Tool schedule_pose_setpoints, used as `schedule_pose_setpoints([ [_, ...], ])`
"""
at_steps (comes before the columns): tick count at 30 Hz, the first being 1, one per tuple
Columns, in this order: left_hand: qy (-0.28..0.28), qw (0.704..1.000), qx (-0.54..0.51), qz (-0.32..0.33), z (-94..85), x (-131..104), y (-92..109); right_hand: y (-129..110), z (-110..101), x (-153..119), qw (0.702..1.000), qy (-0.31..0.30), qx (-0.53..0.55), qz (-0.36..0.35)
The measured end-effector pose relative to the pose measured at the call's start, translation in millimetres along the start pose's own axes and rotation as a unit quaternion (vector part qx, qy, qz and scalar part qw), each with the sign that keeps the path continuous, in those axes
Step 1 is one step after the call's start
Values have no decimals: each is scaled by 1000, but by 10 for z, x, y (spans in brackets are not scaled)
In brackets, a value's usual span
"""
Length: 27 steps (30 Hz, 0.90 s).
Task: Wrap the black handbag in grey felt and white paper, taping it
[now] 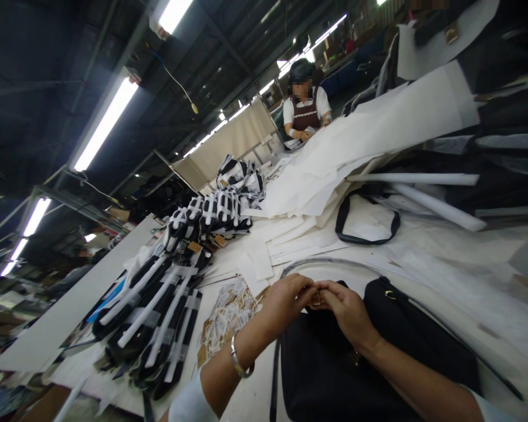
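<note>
A black bag (330,369) lies on the table in front of me, with a second black bag (426,334) beside it on the right. Over the top edge of the nearer bag, my left hand (290,296) and my right hand (345,308) meet with fingertips pinched together. Between them is a small gold-coloured buckle (317,299), partly hidden by the fingers. A thin clear-wrapped strap (343,261) arches behind both hands. To the left lies a pile of tags with white strings (229,316).
Black handles wrapped in white (158,316) fill the table's left side, with more stacked behind. White sheets (356,146), a black strap loop (342,225) and white rods (435,205) lie beyond the bags. A person (305,105) works at the far end.
</note>
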<state>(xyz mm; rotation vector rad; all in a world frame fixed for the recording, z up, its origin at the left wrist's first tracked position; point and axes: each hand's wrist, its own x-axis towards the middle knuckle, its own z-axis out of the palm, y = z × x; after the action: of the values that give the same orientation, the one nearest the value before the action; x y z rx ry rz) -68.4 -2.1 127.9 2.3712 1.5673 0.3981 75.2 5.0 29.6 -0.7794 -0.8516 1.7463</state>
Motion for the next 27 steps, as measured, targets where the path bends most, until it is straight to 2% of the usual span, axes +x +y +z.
schedule_pose_setpoints([
  [7,15,997,-76,3,-125,-140,77,7,-20,18,1000,4,-3,5],
  [15,34,998,-55,-11,-36,-225,96,14,-12,14,1000,12,-17,6],
  [27,-33,999,4,-21,2,-164,79,51,-43,24,999,15,-45,-12],
])
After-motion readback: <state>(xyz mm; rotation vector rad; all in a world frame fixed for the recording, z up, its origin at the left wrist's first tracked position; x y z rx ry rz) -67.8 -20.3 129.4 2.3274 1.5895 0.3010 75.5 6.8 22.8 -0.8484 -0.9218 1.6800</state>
